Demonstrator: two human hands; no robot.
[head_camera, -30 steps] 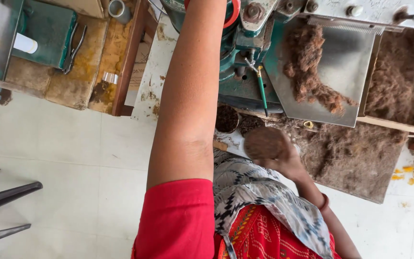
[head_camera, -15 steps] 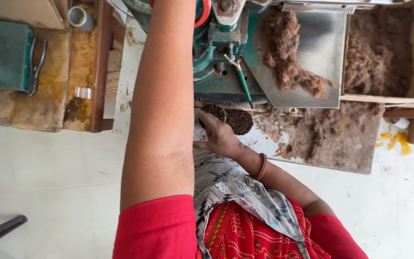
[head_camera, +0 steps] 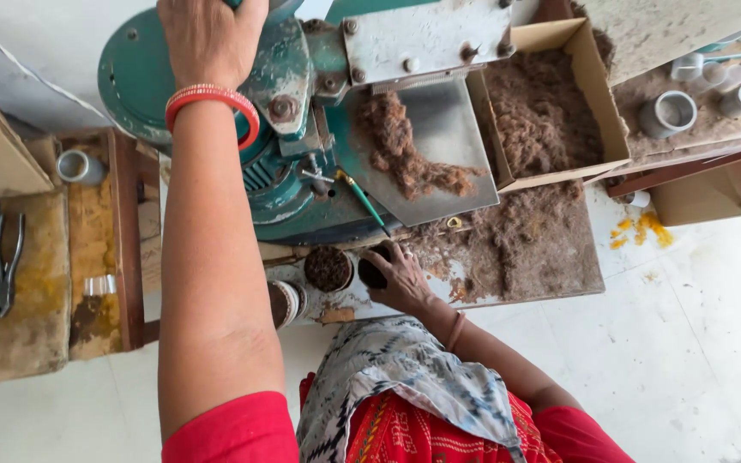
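The left hand point(head_camera: 210, 36) is kept clamped on the green machine point(head_camera: 285, 163). The right hand point(head_camera: 400, 279), lifted a second ago, is now lowered, fingers curled around a dark filled cup point(head_camera: 372, 273), beside another cup point(head_camera: 328, 268); a placing step is suggested.

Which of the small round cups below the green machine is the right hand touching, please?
The right-hand cup, under the right hand; the brown-filled cup beside it sits untouched.

Around the green press point(head_camera: 302, 146): its metal chute point(head_camera: 439, 146) carries brown fibre point(head_camera: 405, 159); a cardboard box point(head_camera: 598, 111) blocks the right, cups point(head_camera: 328, 268) crowd below, bare floor point(head_camera: 696, 343) lies open lower right.
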